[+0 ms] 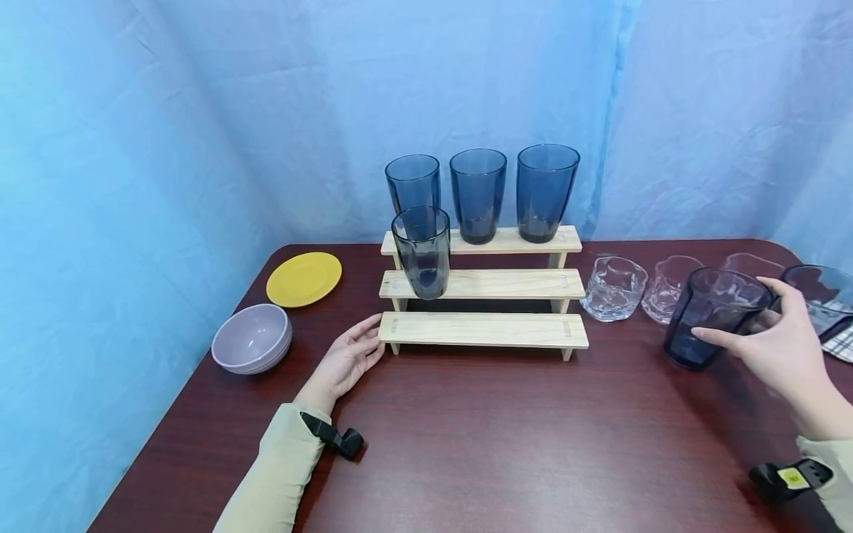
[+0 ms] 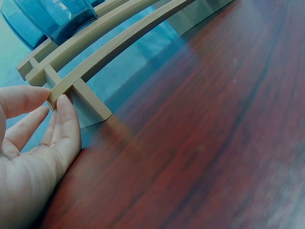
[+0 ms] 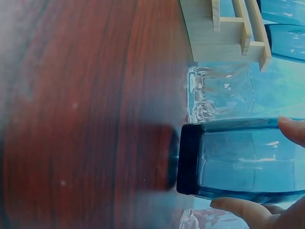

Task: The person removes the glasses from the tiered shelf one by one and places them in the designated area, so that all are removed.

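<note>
Right grip (image 1: 786, 355): thumb and fingers curled round a dark-blue, tapered glass tumbler (image 1: 696, 333), spread to its width.
Tumbler spot: toward the right edge of the dark-red wooden worktop (image 1: 500, 444), mouth leaning right in head view; base on or just off the surface, can't tell which.
Handling: walls look slick; firm, even pressure, level it before shifting.
Clearance: low, wavy, clear glass cups (image 1: 611, 292) toward worktop's far right corner, close by; swing base wide of them. Second dark glass tumbler (image 1: 820, 314) just beyond the knuckles, mind it.
Left grip (image 1: 346, 363): thumb and fingers pinch the front step's left end on a pale three-step wooden rack (image 1: 483, 328). Light hold should do; a tug could rock it.
Rack load: three blue glass tumblers (image 1: 478, 200) on top step; grey-blue glass tumbler (image 1: 426, 259) at middle step's left end.
</note>
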A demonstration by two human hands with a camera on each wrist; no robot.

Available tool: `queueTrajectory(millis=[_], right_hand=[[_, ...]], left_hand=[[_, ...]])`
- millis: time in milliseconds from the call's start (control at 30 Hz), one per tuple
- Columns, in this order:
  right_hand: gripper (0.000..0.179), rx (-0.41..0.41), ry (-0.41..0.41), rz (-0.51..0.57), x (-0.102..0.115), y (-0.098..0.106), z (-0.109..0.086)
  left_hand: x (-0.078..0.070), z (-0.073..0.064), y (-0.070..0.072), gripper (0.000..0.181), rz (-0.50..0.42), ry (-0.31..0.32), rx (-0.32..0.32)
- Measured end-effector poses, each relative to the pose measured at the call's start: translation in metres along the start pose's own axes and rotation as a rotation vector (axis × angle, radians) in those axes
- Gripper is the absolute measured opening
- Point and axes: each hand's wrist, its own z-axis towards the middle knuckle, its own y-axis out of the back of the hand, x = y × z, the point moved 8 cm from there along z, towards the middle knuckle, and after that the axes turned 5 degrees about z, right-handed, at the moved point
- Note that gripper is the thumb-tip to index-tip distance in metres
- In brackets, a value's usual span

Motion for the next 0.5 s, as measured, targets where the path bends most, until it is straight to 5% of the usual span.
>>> queueTrajectory(millis=[133, 500], right_hand=[[0.104, 0.003, -0.009, -0.008, -0.003, -0.001, 0.003], [0.110, -0.033, 0.062, -0.005, -0.076, 0.004, 0.045]], left_hand=[[-0.001, 0.000, -0.001, 0.058, 0.002, 0.002, -0.006], [0.000, 0.000, 0.001, 0.059, 0.006, 0.014, -0.010]])
